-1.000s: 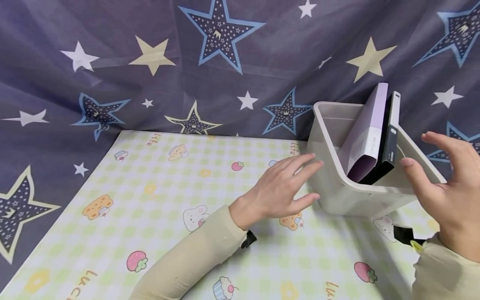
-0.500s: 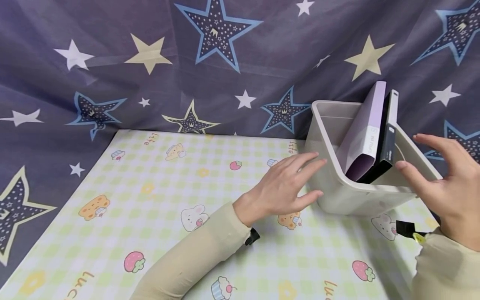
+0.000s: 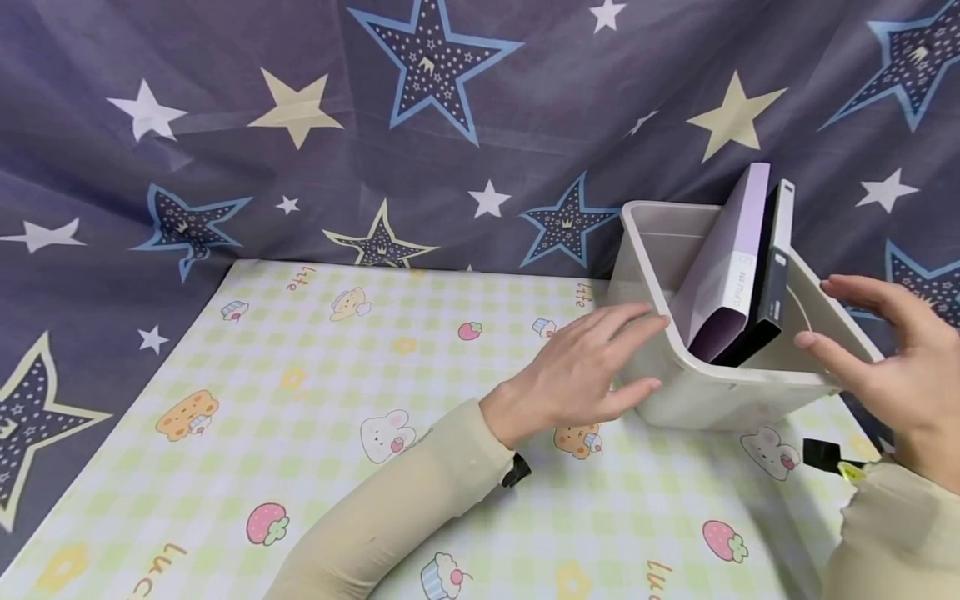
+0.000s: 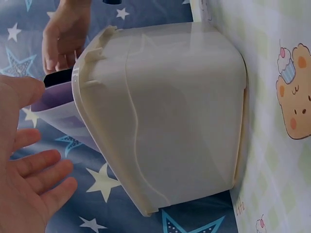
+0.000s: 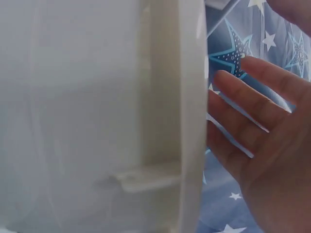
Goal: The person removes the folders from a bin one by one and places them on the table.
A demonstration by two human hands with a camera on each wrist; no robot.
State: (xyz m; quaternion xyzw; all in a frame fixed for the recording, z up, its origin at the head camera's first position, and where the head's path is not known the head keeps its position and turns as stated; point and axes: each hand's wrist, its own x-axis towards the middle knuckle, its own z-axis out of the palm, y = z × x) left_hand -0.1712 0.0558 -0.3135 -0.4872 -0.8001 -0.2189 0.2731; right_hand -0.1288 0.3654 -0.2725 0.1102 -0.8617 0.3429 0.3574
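A pale grey plastic bin [image 3: 693, 396] stands at the right of the table, holding two upright file boxes that lean and rise above its rim. One is a lilac box [image 3: 723, 258] with a white label, the other a black box [image 3: 772, 287] beside it. My left hand [image 3: 581, 367] is at the bin's left side, fingers extended and parted, fingertips overlapping its wall in the head view. Over the right rim hovers my right hand [image 3: 892, 358], fingers spread and thumb toward the boxes. Both palms [image 4: 29, 189] hold nothing; the right wrist view shows straight fingers [image 5: 252, 107] alongside the rim.
A checkered tablecloth [image 3: 300, 433] with cartoon prints covers the table. Behind it hangs a dark curtain [image 3: 247, 167] with stars, close to the bin's back. The table's right edge runs just past the bin.
My left hand has moved a little right, closer to the bin's side. The right hand has shifted slightly down at the right rim. The bin and its boxes stay put.
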